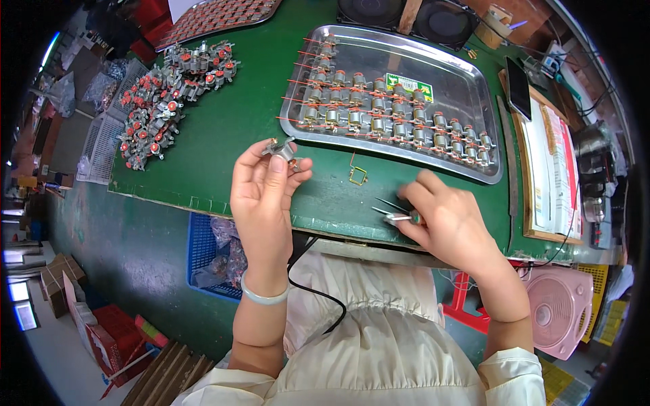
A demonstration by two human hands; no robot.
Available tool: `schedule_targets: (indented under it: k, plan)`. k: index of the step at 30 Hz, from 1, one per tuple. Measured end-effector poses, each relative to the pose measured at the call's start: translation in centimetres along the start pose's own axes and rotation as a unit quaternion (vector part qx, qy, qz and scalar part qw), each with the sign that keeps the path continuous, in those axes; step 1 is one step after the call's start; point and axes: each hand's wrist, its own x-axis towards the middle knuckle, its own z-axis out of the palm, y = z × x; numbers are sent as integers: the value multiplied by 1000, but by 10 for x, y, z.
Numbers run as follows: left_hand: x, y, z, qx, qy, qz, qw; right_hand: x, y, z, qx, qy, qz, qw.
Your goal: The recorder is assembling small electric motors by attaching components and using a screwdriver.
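My left hand (264,186) is raised over the front edge of the green table, its fingers closed around a small silver motor (282,150) with a bit of red on it. Much of that motor is hidden by the thumb and fingers. To the right, my right hand (450,215) grips a pair of tweezers (399,217), whose tips point left. Between the two hands a small yellowish square metal frame (357,176) with a red wire lies on the table. Behind it, a steel tray (460,80) carries rows of similar motors (399,111), several with red wires sticking out leftward.
A heap of loose silver-and-red motors (152,111) lies on the left of the table (210,149). Another loaded tray (220,19) stands at the far left. On the right are a phone (518,88) and a board with papers (552,169). A blue crate (203,257) sits below.
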Motion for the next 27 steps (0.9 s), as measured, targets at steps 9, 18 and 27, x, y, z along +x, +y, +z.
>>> schedule_targets:
  k: [9, 18, 27]
  plan:
    - [-4, 2, 0, 14, 8, -10, 1000, 46, -17, 33, -47, 47, -26, 997]
    - [-11, 2, 6, 51, -50, -7, 997, 37, -14, -4, 496, 80, 56, 863]
    - [-13, 6, 25, 35, -140, -61, 988, 39, -14, -4, 664, 30, 152, 732]
